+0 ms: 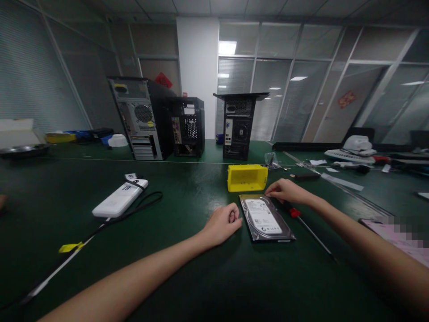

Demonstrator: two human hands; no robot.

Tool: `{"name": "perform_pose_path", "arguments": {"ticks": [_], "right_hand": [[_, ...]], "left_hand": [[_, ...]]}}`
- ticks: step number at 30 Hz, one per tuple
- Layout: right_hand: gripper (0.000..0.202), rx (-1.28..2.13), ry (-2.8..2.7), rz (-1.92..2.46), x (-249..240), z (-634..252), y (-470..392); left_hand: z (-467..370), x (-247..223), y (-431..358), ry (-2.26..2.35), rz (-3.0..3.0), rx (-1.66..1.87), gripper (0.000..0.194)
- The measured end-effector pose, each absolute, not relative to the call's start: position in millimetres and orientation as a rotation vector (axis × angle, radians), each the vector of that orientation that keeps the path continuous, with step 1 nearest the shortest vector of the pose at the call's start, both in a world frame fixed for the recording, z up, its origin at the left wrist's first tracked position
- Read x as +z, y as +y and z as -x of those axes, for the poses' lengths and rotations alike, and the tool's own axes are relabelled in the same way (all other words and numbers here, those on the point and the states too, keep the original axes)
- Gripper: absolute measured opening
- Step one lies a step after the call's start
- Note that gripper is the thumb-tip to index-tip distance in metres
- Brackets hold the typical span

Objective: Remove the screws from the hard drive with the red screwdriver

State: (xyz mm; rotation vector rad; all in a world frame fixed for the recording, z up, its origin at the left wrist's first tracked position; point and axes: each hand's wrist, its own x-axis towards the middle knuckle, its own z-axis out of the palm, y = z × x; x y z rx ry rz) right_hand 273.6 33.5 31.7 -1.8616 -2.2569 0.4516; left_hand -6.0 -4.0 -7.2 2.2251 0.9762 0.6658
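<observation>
Clock centred on the hard drive [264, 218], 12 pointing away from the wearer.

Centre: lying flat on the green table [187, 286], white label up, metal rim around it.

9 o'clock, just beside the near-left edge of the drive: left hand [224, 223], down at the tabletop. Fingers curled in towards the palm, nearly closed; nothing seen in hold.

1 o'clock, at the far-right corner of the drive: right hand [284, 191], palm down. Thumb and fingertips drawn close together; cannot tell whether closed on anything or touching the drive.

3 o'clock, near the drive: screwdriver [295, 213], red at the front of the handle, dark handle end partly hidden by the right hand; shaft running out towards 4 o'clock.

11 o'clock, just beyond the drive: yellow box [248, 179], set on its side with open face towards the wearer.

9 to 10 o'clock, well apart: white power bank [120, 199], dark strap across one end, black and white cables leading off.

10 to 12 o'clock, farther back: large black computer case [144, 118], smaller black case [188, 127], third case [237, 127] with a flat dark panel on top. All upright.

1 o'clock, beyond the right hand: clear plastic bag [272, 160], contents too small to tell.
</observation>
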Motion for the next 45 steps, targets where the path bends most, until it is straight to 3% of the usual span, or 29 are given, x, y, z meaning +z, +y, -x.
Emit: {"name": "perform_pose_path", "arguments": {"ticks": [10,45], "right_hand": [[0.028,0.255,-2.236,1.931,32.0,-266.6,27.0],[0.031,0.229,-2.28,1.923,30.0,-270.9,24.0]], "left_hand": [[6.0,-4.8,-5.1,0.987,-2.228,0.65,0.01],[5.9,-7.1,-3.9,0.979,-2.243,0.653,0.009]]}}
